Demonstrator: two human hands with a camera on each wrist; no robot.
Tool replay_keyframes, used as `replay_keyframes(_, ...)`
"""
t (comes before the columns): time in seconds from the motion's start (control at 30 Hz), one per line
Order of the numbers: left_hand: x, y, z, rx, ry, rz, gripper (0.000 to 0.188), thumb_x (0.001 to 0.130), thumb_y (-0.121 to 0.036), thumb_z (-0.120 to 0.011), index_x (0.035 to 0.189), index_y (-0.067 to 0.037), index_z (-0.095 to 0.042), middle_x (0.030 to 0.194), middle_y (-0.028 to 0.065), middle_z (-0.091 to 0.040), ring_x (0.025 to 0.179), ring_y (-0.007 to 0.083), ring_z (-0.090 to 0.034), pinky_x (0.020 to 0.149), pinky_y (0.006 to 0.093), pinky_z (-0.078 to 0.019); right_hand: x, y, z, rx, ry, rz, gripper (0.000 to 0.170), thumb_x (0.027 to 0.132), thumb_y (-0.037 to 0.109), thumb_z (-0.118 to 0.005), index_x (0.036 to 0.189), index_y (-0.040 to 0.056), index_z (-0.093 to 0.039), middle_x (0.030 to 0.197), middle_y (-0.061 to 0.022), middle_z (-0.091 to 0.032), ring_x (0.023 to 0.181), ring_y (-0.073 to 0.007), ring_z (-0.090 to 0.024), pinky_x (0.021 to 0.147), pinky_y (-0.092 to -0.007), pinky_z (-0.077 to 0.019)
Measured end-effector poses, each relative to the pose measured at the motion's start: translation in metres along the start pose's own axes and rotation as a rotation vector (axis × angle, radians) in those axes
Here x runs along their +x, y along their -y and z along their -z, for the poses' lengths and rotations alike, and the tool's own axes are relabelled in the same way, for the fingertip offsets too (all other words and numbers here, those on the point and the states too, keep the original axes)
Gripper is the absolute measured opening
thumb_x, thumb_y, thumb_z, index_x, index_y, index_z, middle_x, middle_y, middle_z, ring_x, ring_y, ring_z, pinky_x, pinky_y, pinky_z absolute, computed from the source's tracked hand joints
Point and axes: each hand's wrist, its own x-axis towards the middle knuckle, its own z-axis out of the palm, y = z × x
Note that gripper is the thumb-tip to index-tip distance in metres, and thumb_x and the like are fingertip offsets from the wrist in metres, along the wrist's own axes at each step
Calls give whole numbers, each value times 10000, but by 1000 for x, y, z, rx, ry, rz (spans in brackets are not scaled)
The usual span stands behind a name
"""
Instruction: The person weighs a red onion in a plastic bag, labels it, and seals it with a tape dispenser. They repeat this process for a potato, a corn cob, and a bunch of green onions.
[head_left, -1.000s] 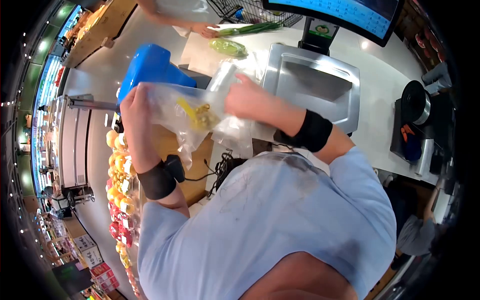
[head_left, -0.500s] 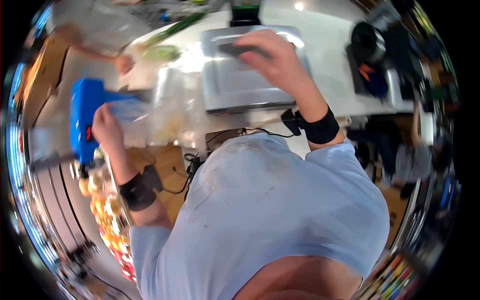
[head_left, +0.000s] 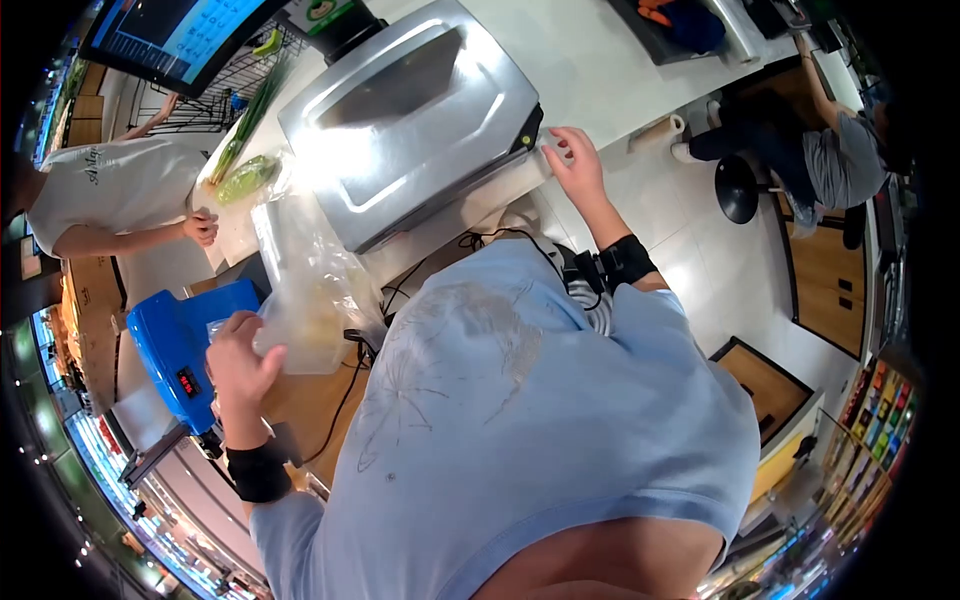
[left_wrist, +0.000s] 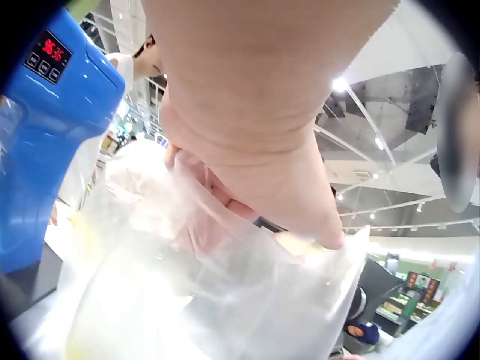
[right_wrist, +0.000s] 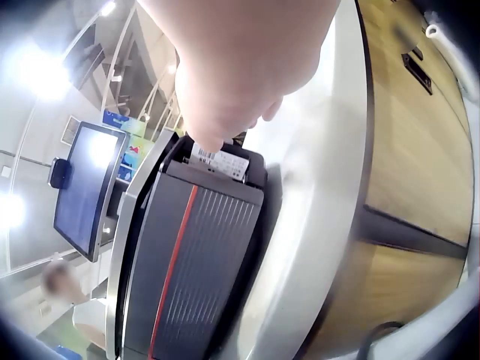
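In the head view, my left hand (head_left: 240,365) is beside a blue device with a red display (head_left: 165,335). Its fingers are curled on a clear plastic bag (head_left: 305,325), and the left wrist view shows the film (left_wrist: 232,300) bunched around them. The contents look yellowish and blurred through the film. My right hand (head_left: 580,175) reaches to the near right corner of the metal scale (head_left: 410,120), fingers slightly bent and apart. In the right wrist view, a fingertip of that hand (right_wrist: 236,75) touches a printed white label (right_wrist: 221,163) at the slot in the scale's dark side.
Green onions (head_left: 250,115) and a wrapped green vegetable (head_left: 246,180) lie left of the scale. Across the counter stands a person in a white shirt (head_left: 125,195). A monitor (head_left: 180,40) stands at the upper left; black cables (head_left: 400,285) hang at the near counter edge.
My right hand has left the bag, crossed above the scale and come down at its right corner. My left hand stays at the bag by the blue device. The head view has turned.
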Motion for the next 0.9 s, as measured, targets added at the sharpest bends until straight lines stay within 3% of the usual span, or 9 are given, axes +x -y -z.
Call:
replay_keyframes(0.2, 1, -17, -32, 142, 464, 525, 417, 755, -451, -641, 763, -34, -650, 742, 171, -629, 704, 368, -612, 629, 431, -482, 10, -2, -21, -92, -96, 171, 144, 780, 78, -650, 918, 43, -628, 925, -96, -616, 846, -274, -579, 750, -342, -477)
replay_keyframes(0.33, -16, -7, -53, 106, 224, 454, 246, 896, -260, -481, 854, -65, -626, 768, 199, -624, 758, 399, -606, 670, 491, -478, 5, -9, -28, 35, -168, -10, 68, 846, 95, -615, 878, 35, -618, 843, -59, -609, 778, -193, -578, 712, -308, -472)
replay_keyframes(0.43, -30, 12, -57, 72, 21, 552, 222, 905, -238, -478, 889, -53, -601, 763, 213, -609, 690, 391, -594, 631, 448, -483, -2, -52, -35, 345, -378, -379, 85, 913, 123, -574, 938, 46, -601, 831, -8, -587, 727, -89, -532, 661, -244, -458)
replay_keyframes(0.53, -42, 24, -52, -253, -349, 667, 265, 954, -245, -438, 880, -27, -571, 747, 168, -628, 631, 285, -578, 624, 345, -463, 2, -36, -24, 573, -360, -430, 108, 910, 112, -578, 997, 48, -582, 857, -18, -583, 726, -93, -532, 658, -226, -453)
replay_keyframes(0.6, -45, 19, -49, -777, -626, 619, 368, 993, -252, -389, 808, 0, -581, 776, 41, -583, 698, 116, -461, 653, 245, -392, 16, 38, -16, 991, -190, -409, 124, 904, 114, -583, 1003, 40, -577, 877, -23, -581, 727, -88, -530, 666, -215, -441)
replay_keyframes(0.63, -46, 18, -48, -773, -689, 615, 375, 995, -290, -391, 807, -11, -557, 800, 47, -597, 712, 118, -479, 665, 236, -385, 21, 73, -20, 1004, -188, -415, 124, 904, 114, -583, 1003, 40, -577, 877, -23, -581, 727, -88, -530, 666, -215, -441)
replay_keyframes(0.7, -52, 33, -55, -911, -808, 545, 326, 989, -269, -405, 828, -18, -537, 786, 80, -590, 722, 136, -500, 670, 255, -398, 28, 141, -32, 1183, 231, -450, 120, 889, 85, -590, 998, 37, -578, 889, -25, -583, 747, -93, -542, 688, -218, -438)
replay_keyframes(0.77, -47, 29, -42, -889, -872, 477, 312, 993, -252, -402, 841, -17, -541, 761, 78, -592, 695, 130, -501, 640, 253, -402, 34, 183, -55, 1096, 630, -198, 138, 857, 5, -582, 986, 53, -574, 891, -14, -567, 796, -89, -544, 724, -226, -464)
replay_keyframes(0.9, -44, 23, 0, -1241, -1114, 395, 204, 956, -181, -442, 846, -16, -490, 791, 87, -554, 655, 174, -513, 614, 266, -433, 24, 266, -113, 1199, 986, -170, 159, 824, -10, -625, 967, 37, -573, 863, -4, -571, 813, -71, -552, 750, -212, -457)
